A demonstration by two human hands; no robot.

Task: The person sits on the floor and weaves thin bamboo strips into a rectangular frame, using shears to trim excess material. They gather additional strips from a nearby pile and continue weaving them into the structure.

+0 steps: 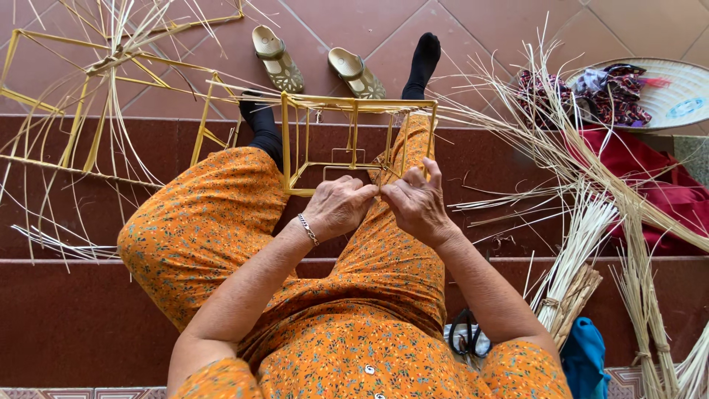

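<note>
We wore an orange outfit printed all over with small flowers, its top fastened down the front by pale round buttons (369, 369) and its sleeves short, leaving the forearms bare. Matching loose trousers (199, 222) covered both legs. A thin silver chain bracelet (308, 229) circled the wrist of our left hand (338, 207), while our right hand (419, 205) bore no jewellery. Black socks (425, 63) covered both feet.

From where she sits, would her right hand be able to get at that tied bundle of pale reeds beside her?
Probably yes. The bundle of reeds lies just beside her right arm with nothing between, though the right hand is busy on the yellow frame.
</note>
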